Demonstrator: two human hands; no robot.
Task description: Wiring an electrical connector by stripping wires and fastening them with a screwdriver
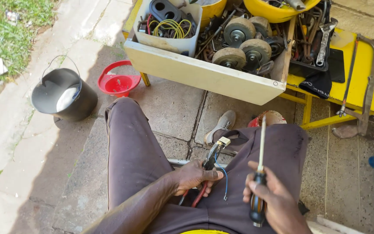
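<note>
My left hand (194, 176) is closed around a bundle of red, blue and dark wires (211, 161) that ends in a small pale connector block (223, 141), held above my lap. My right hand (275, 200) grips a screwdriver (260, 164) by its black and orange handle, with the long thin shaft pointing up and away from me. The shaft's tip sits to the right of the connector block, apart from it. I am seated with both legs in brown trousers (130, 147) spread apart.
A cream wooden drawer (204, 76) of caster wheels, wires and tools rests on a yellow stand (360, 73). A dark bucket (62, 94) and a red plastic funnel (118, 81) stand on the paving at left. A grey shoe (221, 125) is between my legs.
</note>
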